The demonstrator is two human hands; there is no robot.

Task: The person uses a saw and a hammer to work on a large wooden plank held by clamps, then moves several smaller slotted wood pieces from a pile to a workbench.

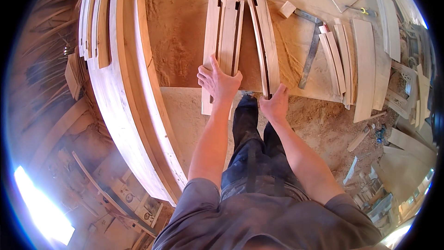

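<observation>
Two pale wooden strips (213, 23), each with a dark lengthwise groove, lie side by side on the dusty work surface ahead of me. My left hand (219, 82) spans the pair near their closer ends, thumb on the right side, most fingers curled at the left and one stretched along the top. A third grooved wooden strip (270, 41) lies apart to the right, tilted, its far end nearer the pair. Its near end is pinched in my right hand (276, 106). The fingertips under that end are partly hidden.
Long boards (115, 92) with more grooved strips (95, 23) on top stand at left. To the right lie a metal square (311, 55), a small wood block (287, 9), a stack of narrow slats (334, 60), a wide board (364, 69) and a yellow-handled tool (367, 12). Sawdust covers the surface.
</observation>
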